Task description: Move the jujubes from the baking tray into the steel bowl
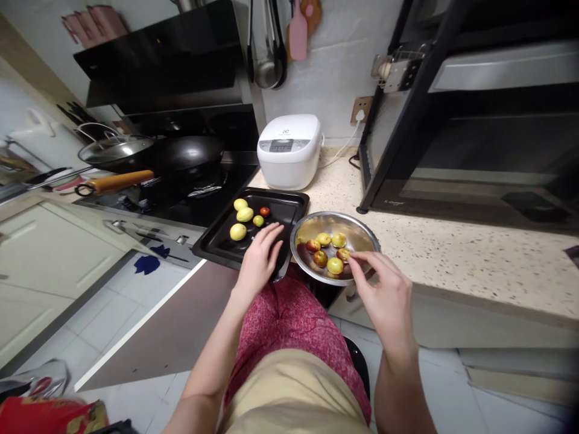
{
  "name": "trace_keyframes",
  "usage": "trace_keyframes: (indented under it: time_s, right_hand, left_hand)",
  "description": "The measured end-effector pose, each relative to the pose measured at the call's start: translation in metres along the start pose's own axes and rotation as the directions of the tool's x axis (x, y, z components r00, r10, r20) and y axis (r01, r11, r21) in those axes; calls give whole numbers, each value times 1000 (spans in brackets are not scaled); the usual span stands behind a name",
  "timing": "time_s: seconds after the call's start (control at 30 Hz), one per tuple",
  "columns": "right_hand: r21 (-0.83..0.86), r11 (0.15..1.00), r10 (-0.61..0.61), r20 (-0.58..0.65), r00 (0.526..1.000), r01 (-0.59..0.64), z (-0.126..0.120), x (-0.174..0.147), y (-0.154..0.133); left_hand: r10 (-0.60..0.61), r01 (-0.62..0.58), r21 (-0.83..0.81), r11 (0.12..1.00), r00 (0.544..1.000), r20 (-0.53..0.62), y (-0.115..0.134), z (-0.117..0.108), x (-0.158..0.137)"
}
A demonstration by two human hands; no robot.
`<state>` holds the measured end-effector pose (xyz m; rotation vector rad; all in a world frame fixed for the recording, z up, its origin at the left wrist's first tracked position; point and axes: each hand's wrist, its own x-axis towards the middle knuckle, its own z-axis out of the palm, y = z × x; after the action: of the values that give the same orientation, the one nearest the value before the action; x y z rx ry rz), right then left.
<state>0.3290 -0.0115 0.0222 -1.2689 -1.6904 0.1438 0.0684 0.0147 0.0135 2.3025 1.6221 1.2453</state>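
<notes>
My right hand pinches a brown-and-yellow jujube at the near right inside of a steel bowl. Several more jujubes, yellow-green or blotched reddish brown, lie in that bowl. To its left is a black baking tray. My left hand hovers over the tray's near right part, fingers stretched and thumb apart, with nothing visible in it. On the tray rest pale yellow-green jujubes, a small green one and a dark red one.
A white rice cooker stands behind the tray. On the stove at left are a wok and a lidded pan with a wooden handle. A black-framed rack with an oven is at right. A cabinet door hangs open below.
</notes>
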Motion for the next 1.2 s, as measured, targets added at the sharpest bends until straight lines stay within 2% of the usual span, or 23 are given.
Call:
trace_keyframes:
  time_s: [0.07,0.17,0.3,0.4,0.57,0.63,0.8,0.9,0.97,1.1,1.2]
  right_hand:
    - [0,999,-39,-29,999,39,1,-2,1]
    - [7,996,-86,-56,995,87,3,-4,4]
    - [21,995,-95,-55,994,96,3,-6,7]
    - [30,995,-93,-61,994,95,3,-7,7]
    - [46,994,-98,-69,993,102,5,-8,6]
    - [47,993,-103,-67,992,106,6,-8,6]
    - [45,992,-115,-84,990,119,5,-9,7]
    - [47,991,-123,-110,986,128,3,-9,6]
    - [51,990,-127,-128,984,135,3,-10,5]
    - [65,987,-135,-138,981,145,5,-9,2]
    - [78,985,-139,-137,981,151,8,-10,1]
  left_hand:
    - [-40,35,114,993,998,44,-25,-3,9]
    - [-96,51,254,966,981,170,-58,-4,22]
    - [-110,13,357,934,962,251,-78,-5,32]
    - [-104,-5,427,904,967,231,-78,-6,37]
    - [-203,115,480,870,970,137,-70,-5,38]
    - [-227,131,489,862,964,141,-65,-5,37]
    - [-229,86,536,839,951,206,-52,-4,37]
    - [-230,106,505,856,955,189,-47,-4,36]
    - [-223,130,429,894,959,176,-44,-3,34]
    - [-126,106,146,984,983,135,-29,-6,29]
    - [-58,65,-62,996,992,112,-4,-10,27]
